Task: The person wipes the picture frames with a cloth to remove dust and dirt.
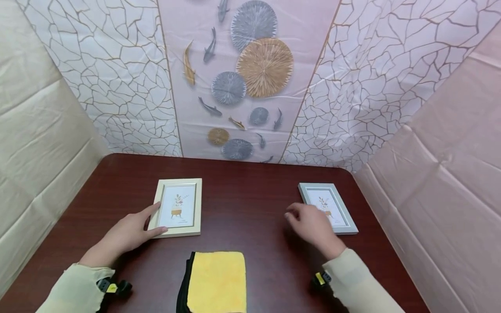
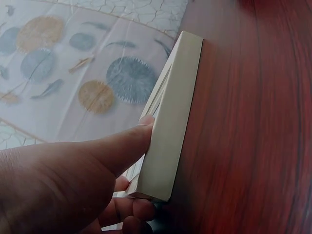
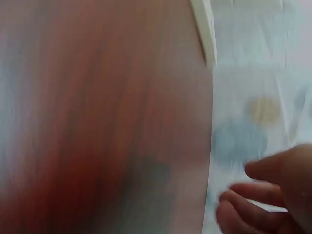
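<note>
A cream picture frame (image 1: 198,204) with a potted-plant print lies face up at the left of the table. My left hand (image 1: 127,232) holds it by the lower left corner. In the left wrist view, the thumb (image 2: 129,141) lies over the front edge while other fingers curl around the corner. My right hand (image 1: 313,224) hovers with loosely bent fingers and nothing in them. It overlaps the lower left part of a blue-grey picture frame (image 1: 344,213) with a similar print. The right wrist view is blurred.
A folded yellow cloth (image 1: 217,280) with a black edge lies at the front middle of the dark red wooden table (image 1: 242,208). Behind the table hangs a patterned backdrop (image 1: 266,130), and pale quilted-looking cloth walls (image 1: 442,174) stand at both sides.
</note>
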`<state>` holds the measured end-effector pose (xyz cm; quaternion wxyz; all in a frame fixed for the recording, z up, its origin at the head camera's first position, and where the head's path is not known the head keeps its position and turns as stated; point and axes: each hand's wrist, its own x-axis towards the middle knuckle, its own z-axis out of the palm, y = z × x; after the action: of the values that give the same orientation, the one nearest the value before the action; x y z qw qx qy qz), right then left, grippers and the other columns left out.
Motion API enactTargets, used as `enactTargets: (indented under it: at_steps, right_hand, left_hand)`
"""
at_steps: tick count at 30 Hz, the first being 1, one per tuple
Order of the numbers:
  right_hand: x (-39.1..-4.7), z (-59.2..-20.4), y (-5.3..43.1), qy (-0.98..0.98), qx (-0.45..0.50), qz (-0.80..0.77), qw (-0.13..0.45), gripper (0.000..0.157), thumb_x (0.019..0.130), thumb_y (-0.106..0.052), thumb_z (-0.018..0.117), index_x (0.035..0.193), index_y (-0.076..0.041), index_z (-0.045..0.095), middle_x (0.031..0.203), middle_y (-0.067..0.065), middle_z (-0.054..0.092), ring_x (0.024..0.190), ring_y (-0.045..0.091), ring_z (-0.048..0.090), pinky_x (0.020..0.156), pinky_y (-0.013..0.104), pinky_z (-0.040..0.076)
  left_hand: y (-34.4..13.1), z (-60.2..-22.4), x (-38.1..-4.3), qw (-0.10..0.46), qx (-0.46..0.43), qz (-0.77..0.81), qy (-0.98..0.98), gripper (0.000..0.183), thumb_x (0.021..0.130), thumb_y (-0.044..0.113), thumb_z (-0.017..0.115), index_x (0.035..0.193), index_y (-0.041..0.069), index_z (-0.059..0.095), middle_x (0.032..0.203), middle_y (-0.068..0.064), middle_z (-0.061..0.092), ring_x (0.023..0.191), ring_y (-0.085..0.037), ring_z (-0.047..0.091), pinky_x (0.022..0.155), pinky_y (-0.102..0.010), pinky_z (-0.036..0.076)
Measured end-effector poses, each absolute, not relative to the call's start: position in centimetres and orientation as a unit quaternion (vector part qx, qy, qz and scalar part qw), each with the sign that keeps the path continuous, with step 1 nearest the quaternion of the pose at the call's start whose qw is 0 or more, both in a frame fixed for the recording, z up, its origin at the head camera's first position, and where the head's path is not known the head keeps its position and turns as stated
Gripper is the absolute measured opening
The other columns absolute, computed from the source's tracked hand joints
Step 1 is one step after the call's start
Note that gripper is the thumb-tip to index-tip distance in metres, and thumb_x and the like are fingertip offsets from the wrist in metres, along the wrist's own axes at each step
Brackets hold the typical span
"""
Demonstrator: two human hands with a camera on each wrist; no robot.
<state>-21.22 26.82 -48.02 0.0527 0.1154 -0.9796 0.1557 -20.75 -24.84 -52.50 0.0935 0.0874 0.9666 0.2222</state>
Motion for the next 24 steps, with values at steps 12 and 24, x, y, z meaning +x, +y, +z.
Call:
enactTargets:
  at_steps: [12, 24]
  right_hand:
    - [-16.1, -49.8, 16.9, -0.916, 0.306, 0.204, -0.158, 0.04, 0.108, -0.044, 0.072, 0.137, -0.017, 0.076, 0.105, -0.009, 0.061, 0.075, 0.004, 0.054, 0.071, 0.028, 0.049]
    - [-15.4, -49.3, 18.0, -0.86, 0.311, 0.316, -0.252, 0.019, 0.103, -0.018, 0.08, 0.102, -0.023, 0.062, 0.086, -0.014, 0.06, 0.069, 0.003, 0.054, 0.07, 0.025, 0.049]
  left_hand:
    - [-22.7, -52.3, -20.8, 0.087, 0.096, 0.217, 0.968, 0.102, 0.097, 0.061, 0.079, 0.167, -0.002, 0.04, 0.144, -0.036, 0.063, 0.12, -0.047, 0.069, 0.093, -0.064, 0.056]
    - [-22.1, -52.1, -20.6, 0.083, 0.099, 0.219, 0.967, 0.101, 0.097, 0.06, 0.08, 0.167, 0.0, 0.041, 0.143, -0.036, 0.064, 0.119, -0.049, 0.069, 0.091, -0.064, 0.056]
